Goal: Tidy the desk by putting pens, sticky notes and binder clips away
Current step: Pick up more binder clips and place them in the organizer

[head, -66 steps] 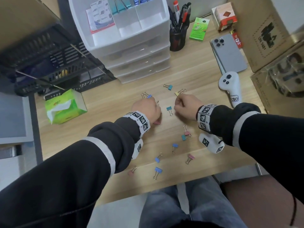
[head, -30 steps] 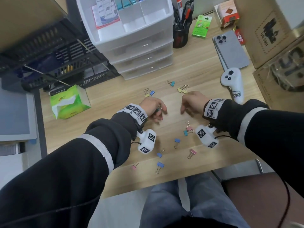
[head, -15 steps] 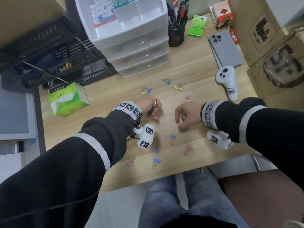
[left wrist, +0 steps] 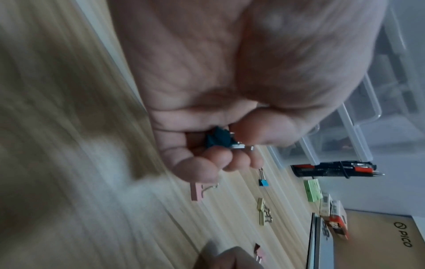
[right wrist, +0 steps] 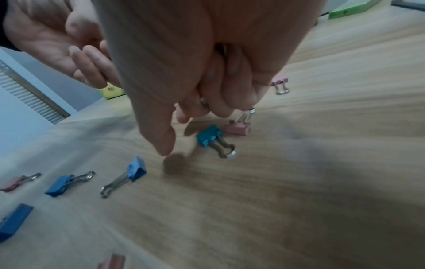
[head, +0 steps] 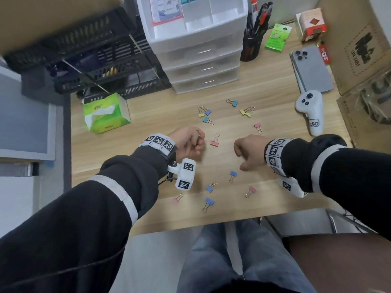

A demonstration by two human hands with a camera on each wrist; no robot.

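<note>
Small coloured binder clips lie scattered over the wooden desk [head: 275, 85]. My left hand [head: 190, 142] is curled round a teal binder clip [left wrist: 218, 139], and a silver wire loop sticks out of the fist. A pink clip [head: 214, 142] lies just right of that hand. My right hand [head: 245, 153] hovers low with fingers curled and thumb pointing down; silver clip wire shows between its fingers [right wrist: 203, 101]. Under it lie a teal clip [right wrist: 208, 137] and a pink clip [right wrist: 238, 127], both hidden in the head view. The white drawer unit [head: 196, 39] stands at the back.
A black pen cup [head: 250, 47] with several pens stands right of the drawers. A phone [head: 311, 70], a white controller [head: 311, 111] and cardboard boxes [head: 359, 49] fill the right side. A green tissue pack [head: 105, 115] and black trays [head: 95, 56] sit left.
My right hand has drawn back from the far clips toward me and now hovers over the near teal and pink pair. My left hand has kept its clips and stayed near mid-desk.
</note>
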